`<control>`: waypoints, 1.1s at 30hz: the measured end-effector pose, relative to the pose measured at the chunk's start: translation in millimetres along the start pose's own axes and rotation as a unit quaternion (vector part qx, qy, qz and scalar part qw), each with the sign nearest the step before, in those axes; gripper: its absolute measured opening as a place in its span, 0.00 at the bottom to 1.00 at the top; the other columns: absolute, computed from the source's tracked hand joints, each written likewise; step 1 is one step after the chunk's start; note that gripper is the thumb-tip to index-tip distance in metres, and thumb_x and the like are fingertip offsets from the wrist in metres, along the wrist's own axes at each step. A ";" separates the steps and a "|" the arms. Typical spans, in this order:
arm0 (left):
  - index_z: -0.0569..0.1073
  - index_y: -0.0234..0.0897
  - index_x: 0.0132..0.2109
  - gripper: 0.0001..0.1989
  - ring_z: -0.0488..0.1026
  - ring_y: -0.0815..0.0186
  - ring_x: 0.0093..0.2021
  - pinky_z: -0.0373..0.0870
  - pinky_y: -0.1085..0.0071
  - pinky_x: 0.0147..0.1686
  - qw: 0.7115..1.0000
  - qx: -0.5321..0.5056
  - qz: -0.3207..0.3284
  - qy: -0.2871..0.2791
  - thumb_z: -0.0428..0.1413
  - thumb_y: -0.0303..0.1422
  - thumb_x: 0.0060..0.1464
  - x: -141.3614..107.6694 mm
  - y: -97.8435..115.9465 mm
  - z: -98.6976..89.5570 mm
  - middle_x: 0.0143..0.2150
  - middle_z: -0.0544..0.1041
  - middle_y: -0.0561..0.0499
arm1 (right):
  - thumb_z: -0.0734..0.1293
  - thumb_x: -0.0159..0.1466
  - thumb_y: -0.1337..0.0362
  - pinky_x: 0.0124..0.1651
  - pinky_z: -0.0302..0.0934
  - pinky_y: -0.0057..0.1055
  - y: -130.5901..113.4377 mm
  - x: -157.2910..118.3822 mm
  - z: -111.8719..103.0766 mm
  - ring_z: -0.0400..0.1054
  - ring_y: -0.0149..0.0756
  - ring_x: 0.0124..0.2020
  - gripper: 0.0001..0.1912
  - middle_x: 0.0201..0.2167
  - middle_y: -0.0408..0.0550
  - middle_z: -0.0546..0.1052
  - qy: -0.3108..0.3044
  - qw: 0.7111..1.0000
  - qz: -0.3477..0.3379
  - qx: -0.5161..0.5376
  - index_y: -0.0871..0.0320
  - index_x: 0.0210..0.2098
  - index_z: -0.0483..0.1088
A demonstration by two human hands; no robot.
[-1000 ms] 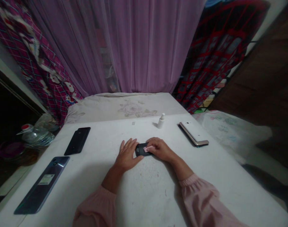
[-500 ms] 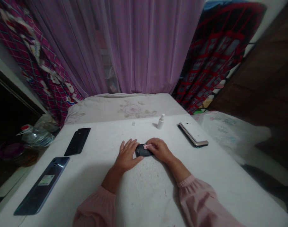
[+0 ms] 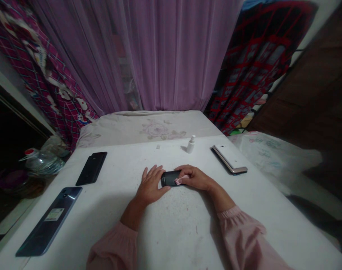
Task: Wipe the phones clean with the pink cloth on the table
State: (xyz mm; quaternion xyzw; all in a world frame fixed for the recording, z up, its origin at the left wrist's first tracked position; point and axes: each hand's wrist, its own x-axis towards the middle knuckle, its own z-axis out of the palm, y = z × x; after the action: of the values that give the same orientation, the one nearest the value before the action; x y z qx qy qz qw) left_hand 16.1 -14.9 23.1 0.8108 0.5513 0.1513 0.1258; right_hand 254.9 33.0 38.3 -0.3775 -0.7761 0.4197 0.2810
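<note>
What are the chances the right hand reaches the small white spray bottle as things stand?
Fairly good: the right hand rests on the black smartphone, close below the small white spray bottle, and no object shows between them.

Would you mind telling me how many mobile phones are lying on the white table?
4: a small black phone under the right hand, a black phone and a blue phone at left, a white phone at right.

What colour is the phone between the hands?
The phone is black, best seen in the head view.
</note>
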 end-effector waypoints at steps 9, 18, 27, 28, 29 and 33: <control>0.64 0.42 0.62 0.29 0.52 0.51 0.69 0.39 0.45 0.67 1.000 0.004 0.000 -0.003 0.56 0.47 0.56 0.0 -0.2 -1.1 0.67 0.62 0.44 | 0.69 0.61 0.60 0.44 0.64 0.33 -2.6 3.0 9.8 0.72 0.37 0.38 0.07 0.36 0.47 0.80 0.090 0.992 0.017 -0.086 0.55 0.34 0.77; 0.64 0.41 0.61 0.28 0.52 0.52 0.70 0.39 0.45 0.67 1.000 0.012 -0.005 -0.015 0.56 0.45 0.57 0.8 3.6 -5.1 0.68 0.62 0.44 | 0.70 0.60 0.61 0.45 0.65 0.33 -1.8 0.2 1.2 0.72 0.37 0.39 0.06 0.38 0.48 0.80 0.069 0.996 0.012 -0.058 0.55 0.32 0.78; 0.64 0.38 0.61 0.28 0.51 0.51 0.70 0.38 0.44 0.67 1.000 0.011 -0.010 -0.025 0.56 0.43 0.56 1.4 4.7 -6.6 0.68 0.61 0.42 | 0.75 0.53 0.56 0.53 0.63 0.40 0.8 -8.8 -16.2 0.70 0.42 0.50 0.09 0.49 0.51 0.76 -0.010 1.000 0.027 0.004 0.54 0.27 0.79; 0.64 0.38 0.61 0.28 0.51 0.51 0.70 0.38 0.44 0.67 1.000 0.010 -0.011 -0.024 0.56 0.44 0.57 1.4 5.0 -6.6 0.68 0.61 0.43 | 0.75 0.53 0.56 0.53 0.63 0.40 0.8 -8.0 -15.5 0.70 0.43 0.50 0.09 0.48 0.51 0.76 -0.006 1.000 0.026 -0.002 0.54 0.28 0.79; 0.64 0.38 0.62 0.28 0.52 0.51 0.70 0.38 0.45 0.67 1.000 0.008 -0.012 -0.023 0.56 0.44 0.57 1.5 5.3 -6.6 0.68 0.61 0.43 | 0.74 0.54 0.56 0.53 0.62 0.40 0.7 -7.0 -14.4 0.70 0.43 0.49 0.09 0.48 0.51 0.77 0.001 1.000 0.023 -0.011 0.54 0.28 0.79; 0.63 0.38 0.62 0.29 0.51 0.51 0.70 0.38 0.45 0.68 1.000 0.008 -0.015 -0.021 0.55 0.44 0.57 1.9 6.0 -6.1 0.68 0.61 0.43 | 0.71 0.59 0.57 0.49 0.63 0.37 -0.9 -2.2 -7.0 0.71 0.40 0.43 0.08 0.41 0.49 0.79 0.053 0.996 0.014 -0.068 0.54 0.31 0.78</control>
State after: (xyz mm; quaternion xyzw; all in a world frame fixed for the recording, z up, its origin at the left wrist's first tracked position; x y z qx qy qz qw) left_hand 19.6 -15.1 31.1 0.8063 0.5619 0.1276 0.1336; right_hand 261.1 33.9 42.2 -0.4277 -0.7817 0.3496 0.2895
